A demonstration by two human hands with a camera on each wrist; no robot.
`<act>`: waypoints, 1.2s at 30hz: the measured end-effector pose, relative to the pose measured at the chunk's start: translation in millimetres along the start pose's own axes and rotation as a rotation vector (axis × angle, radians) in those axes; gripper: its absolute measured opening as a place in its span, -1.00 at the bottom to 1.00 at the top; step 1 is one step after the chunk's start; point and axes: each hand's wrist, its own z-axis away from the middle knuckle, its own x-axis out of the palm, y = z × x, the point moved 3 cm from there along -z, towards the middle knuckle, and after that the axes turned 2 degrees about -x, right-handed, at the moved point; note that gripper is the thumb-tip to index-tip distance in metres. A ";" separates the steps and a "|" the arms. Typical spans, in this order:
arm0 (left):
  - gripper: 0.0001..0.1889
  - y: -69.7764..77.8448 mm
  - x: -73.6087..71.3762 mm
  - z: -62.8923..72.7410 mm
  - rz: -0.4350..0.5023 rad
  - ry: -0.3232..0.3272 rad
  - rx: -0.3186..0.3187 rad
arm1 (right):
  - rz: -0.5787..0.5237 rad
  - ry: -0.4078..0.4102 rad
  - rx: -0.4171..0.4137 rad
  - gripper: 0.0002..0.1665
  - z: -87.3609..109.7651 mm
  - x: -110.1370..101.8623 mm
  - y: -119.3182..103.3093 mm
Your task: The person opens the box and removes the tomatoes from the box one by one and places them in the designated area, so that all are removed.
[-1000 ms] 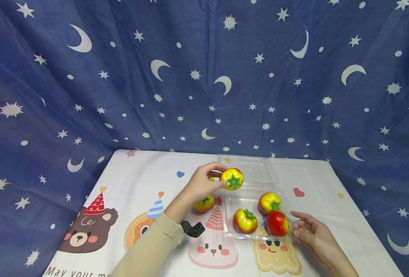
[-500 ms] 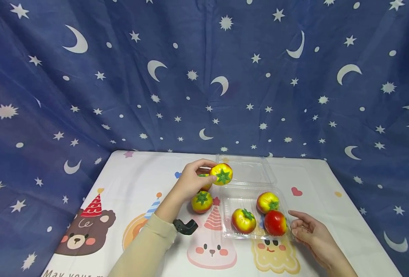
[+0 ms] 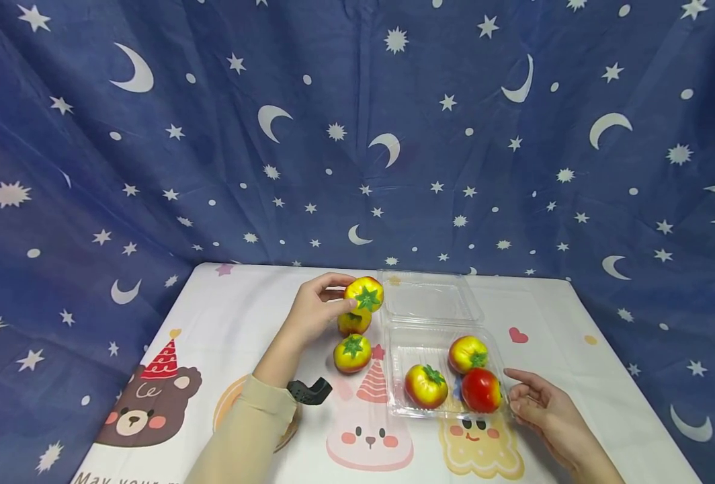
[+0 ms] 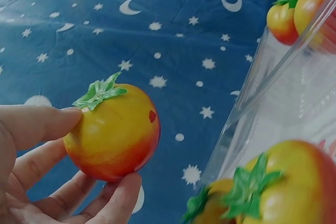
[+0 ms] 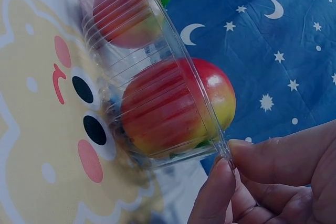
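Note:
My left hand (image 3: 309, 312) holds a yellow-red toy tomato (image 3: 365, 289) with a green leafy top, thumb on the near side. In the left wrist view the held tomato (image 4: 115, 140) sits between thumb and fingertips. It is raised just left of the clear plastic clamshell box (image 3: 414, 343), overlapping a loose tomato (image 3: 354, 324) in the head view. Another loose tomato (image 3: 353, 353) lies nearer. Inside the box are three tomatoes, one showing its red side (image 3: 481, 390). My right hand (image 3: 551, 413) pinches the box's rim (image 5: 207, 111) at its near right corner between thumb and fingers.
The box's lid (image 3: 430, 296) lies folded open behind it. A white cloth with printed cartoon animals (image 3: 369, 440) covers the table. A blue curtain (image 3: 333, 168) with moons and stars hangs behind the table. A black strap mount (image 3: 310, 391) is on the left wrist.
My left hand has carried the tomato leftward, from beside the lid's hinge to above the loose tomatoes. The right hand stays at the box's corner.

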 end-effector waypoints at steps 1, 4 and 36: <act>-0.57 -0.8 -2.9 0.1 -0.006 0.013 -0.008 | -0.002 0.002 0.001 -0.13 0.0 0.0 0.1; -0.57 -3.9 -11.2 0.8 -0.011 0.042 -0.027 | 0.001 -0.001 0.011 -0.12 -0.1 -0.1 0.7; -0.54 -46.4 -49.6 12.7 0.068 0.208 -0.171 | -0.029 -0.014 0.020 -0.10 -0.1 -0.6 3.6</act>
